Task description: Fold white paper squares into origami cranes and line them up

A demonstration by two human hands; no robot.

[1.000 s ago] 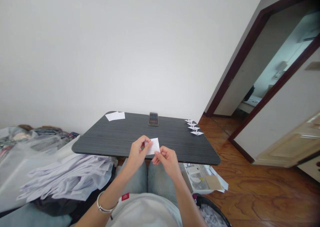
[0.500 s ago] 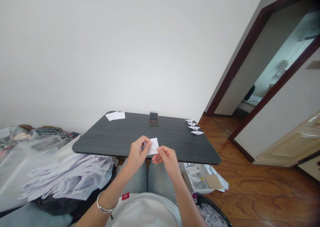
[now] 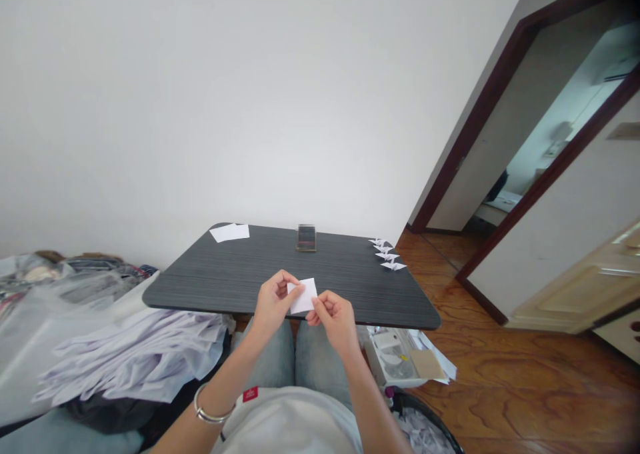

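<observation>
The small white paper (image 3: pixel 305 295) is held above the near edge of the table (image 3: pixel 225 277), with the left hand (image 3: pixel 273 302) and right hand (image 3: pixel 334 315) pinching opposite sides with closed fingertips, evidently keeping it flat and steady.

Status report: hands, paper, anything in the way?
Left hand and right hand pinch paper above table, near edge. Phone, cranes farther back, apart from hands.
</observation>
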